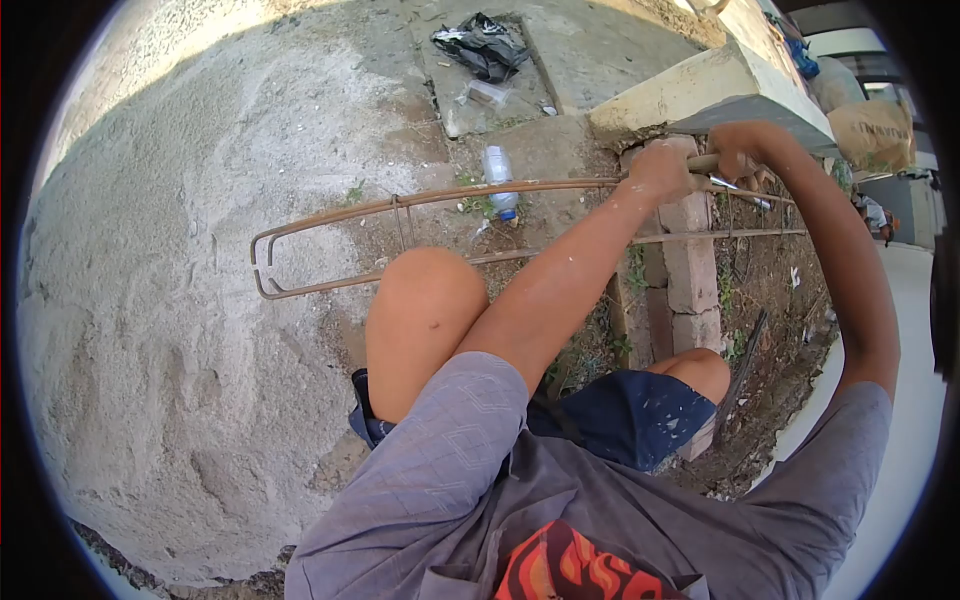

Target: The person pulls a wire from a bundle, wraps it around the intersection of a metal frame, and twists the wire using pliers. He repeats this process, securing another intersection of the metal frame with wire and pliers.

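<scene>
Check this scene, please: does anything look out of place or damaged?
Yes, litter. A clear plastic bottle lies on its side on the ground behind the rebar frame, and a crumpled black bag lies on the concrete slab beyond.

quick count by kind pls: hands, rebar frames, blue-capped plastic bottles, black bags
hands: 2 (left hand, right hand)
rebar frame: 1
blue-capped plastic bottle: 1
black bag: 1
total: 5
</scene>
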Tool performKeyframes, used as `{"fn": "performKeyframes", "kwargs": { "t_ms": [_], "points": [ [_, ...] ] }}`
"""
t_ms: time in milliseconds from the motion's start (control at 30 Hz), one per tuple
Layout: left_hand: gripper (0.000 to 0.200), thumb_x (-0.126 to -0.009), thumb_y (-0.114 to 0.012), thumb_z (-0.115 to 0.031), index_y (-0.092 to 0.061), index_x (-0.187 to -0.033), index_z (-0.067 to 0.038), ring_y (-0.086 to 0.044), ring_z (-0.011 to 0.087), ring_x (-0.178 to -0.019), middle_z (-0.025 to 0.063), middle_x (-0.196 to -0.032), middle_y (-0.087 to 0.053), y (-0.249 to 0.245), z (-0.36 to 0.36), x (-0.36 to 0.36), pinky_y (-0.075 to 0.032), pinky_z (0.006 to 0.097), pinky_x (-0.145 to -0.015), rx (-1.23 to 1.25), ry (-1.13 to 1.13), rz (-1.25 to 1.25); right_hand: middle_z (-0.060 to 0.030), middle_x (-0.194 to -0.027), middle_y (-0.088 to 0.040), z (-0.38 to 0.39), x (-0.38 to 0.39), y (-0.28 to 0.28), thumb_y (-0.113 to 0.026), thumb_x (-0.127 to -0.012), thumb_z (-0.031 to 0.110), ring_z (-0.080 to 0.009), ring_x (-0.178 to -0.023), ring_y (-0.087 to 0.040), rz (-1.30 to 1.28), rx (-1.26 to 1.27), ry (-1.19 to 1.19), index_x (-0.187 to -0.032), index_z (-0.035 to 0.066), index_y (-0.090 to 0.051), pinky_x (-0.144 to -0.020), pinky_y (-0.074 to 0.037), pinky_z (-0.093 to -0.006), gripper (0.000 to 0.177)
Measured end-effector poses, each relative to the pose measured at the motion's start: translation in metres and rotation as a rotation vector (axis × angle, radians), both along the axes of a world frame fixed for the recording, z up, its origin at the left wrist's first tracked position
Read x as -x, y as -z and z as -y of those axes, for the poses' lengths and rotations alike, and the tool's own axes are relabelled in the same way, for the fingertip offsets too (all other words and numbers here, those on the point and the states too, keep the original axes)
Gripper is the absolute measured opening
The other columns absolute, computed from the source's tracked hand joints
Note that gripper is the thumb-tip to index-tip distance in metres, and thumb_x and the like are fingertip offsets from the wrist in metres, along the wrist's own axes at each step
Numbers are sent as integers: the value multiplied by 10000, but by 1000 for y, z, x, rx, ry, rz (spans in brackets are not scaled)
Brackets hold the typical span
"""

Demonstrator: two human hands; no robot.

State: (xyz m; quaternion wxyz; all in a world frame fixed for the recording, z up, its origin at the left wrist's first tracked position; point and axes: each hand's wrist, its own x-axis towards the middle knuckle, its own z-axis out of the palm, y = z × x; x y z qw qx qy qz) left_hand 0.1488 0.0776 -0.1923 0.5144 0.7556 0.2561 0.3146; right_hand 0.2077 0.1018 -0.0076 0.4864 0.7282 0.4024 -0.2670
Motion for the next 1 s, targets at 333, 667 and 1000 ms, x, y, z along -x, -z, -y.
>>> {"fn": "performKeyframes", "kwargs": {
  "t_ms": [333, 667, 1000],
  "points": [
    [694, -609, -848, -525, -697, -1104, -63, -633, 210, -961, 109, -1046, -688, -26, -31, 35, -500, 353, -843, 156, 468, 133, -130, -689, -672, 59, -24, -12, -580, -734, 78, -241, -597, -673, -226, -104, 191, -877, -36, -658, -516, -532, -375, 198],
    [379, -937, -597, -325, -615, -1172, -27, -654, 185, -846, 112, -844, -655, -78, -68, 91, -519, 297, -765, -29, -125, 81, -107, -718, -657, 213, 6, 79, -598, -720, 86, -226, -680, -648, -850, -283, 231, -844, 13, -648, -608, -480, -346, 153],
    [425, -928, -619, -403, -706, -901, 13, -679, 171, -807, 123, -958, -721, 44, 27, 83, -519, 300, -712, -83, 101, -705, -161, -1089, -635, 236, 131, 334, -667, -731, 108, -363, -1055, -607, -552, -699, -25, -1045, 70, -619, -857, -493, -480, 320]
  ]
}}
